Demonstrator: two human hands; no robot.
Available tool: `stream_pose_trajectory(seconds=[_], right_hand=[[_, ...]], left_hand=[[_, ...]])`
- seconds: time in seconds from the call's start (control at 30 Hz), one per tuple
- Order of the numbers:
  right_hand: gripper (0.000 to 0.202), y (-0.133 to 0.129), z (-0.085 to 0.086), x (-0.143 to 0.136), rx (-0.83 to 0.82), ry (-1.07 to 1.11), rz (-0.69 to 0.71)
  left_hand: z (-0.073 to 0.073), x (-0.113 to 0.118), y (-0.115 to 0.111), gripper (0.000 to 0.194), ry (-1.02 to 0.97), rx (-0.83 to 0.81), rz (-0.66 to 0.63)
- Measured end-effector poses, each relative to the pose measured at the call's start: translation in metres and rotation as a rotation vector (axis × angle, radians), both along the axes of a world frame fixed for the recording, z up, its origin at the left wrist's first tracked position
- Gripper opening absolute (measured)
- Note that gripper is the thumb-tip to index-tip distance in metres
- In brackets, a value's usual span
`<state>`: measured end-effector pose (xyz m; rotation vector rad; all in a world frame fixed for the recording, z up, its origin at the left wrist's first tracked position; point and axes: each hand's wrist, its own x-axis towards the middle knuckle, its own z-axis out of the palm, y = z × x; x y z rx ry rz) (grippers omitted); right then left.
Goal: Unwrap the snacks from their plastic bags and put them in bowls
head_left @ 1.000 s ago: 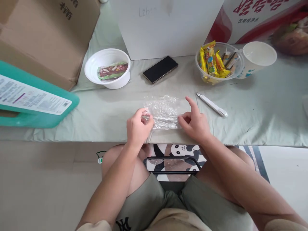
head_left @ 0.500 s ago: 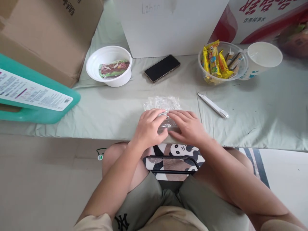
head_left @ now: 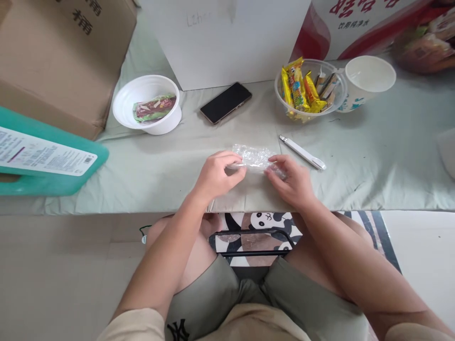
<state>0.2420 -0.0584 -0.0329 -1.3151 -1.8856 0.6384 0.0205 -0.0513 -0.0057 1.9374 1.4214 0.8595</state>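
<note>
My left hand (head_left: 216, 176) and right hand (head_left: 293, 182) pinch opposite ends of a crumpled clear plastic wrap (head_left: 254, 156), fingers closed on it, at frame centre on the table (head_left: 373, 156). White pen (head_left: 302, 152) just right.

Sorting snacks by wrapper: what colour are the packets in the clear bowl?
Mostly yellow packets, in the head view.

On the worktop (head_left: 149, 175) we have the plastic wrap (head_left: 253, 156) near the front edge, between our left hand (head_left: 217, 175) and right hand (head_left: 292, 182), both touching it. Just right of it lies the pen (head_left: 302, 152). Farther back sit the phone (head_left: 225, 103) in the middle, the bowl (head_left: 146, 105) with a packet (head_left: 154, 106) in it to the left, and the tub of snack packets (head_left: 308, 90) to the right, with the cup (head_left: 368, 80) beside it. The cardboard box (head_left: 60, 52) stands far left.
</note>
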Motion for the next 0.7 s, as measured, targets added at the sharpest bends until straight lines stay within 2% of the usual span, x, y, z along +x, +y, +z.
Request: stream_pose_trajectory(seconds=[0.1, 0.17, 0.27, 0.33, 0.4, 0.47, 0.53, 0.57, 0.7], right_hand=[[0.031, 0.009, -0.003, -0.001, -0.130, 0.087, -0.112], [0.037, 0.014, -0.005, -0.002, -0.116, 0.074, -0.147], [0.035, 0.019, -0.007, -0.005, 0.052, -0.066, -0.240], [0.029, 0.019, -0.006, -0.007, 0.206, -0.149, -0.291], [0.021, 0.017, -0.003, -0.012, 0.325, -0.212, -0.205], [0.020, 0.015, 0.000, -0.016, 0.353, -0.295, 0.005], [0.027, 0.014, 0.002, -0.020, 0.290, -0.377, 0.179], [0.033, 0.014, 0.002, -0.021, 0.239, -0.409, 0.220], [0.056, 0.010, 0.007, -0.019, 0.093, -0.524, 0.280]], left_hand=[[-0.004, 0.004, 0.002, 0.016, 0.036, -0.046, 0.098], [-0.009, 0.006, 0.001, 0.024, 0.073, -0.076, 0.179], [-0.015, 0.008, 0.004, 0.044, 0.135, 0.003, 0.273], [-0.019, 0.008, 0.006, 0.044, 0.182, 0.087, 0.290], [-0.022, 0.006, 0.010, 0.030, 0.228, 0.132, 0.259], [-0.026, 0.004, 0.013, 0.012, 0.263, 0.140, 0.226], [-0.028, 0.002, 0.016, 0.006, 0.277, 0.138, 0.248], [-0.028, 0.000, 0.018, 0.005, 0.266, 0.139, 0.279], [-0.022, -0.007, 0.025, 0.012, 0.103, 0.151, 0.382]])
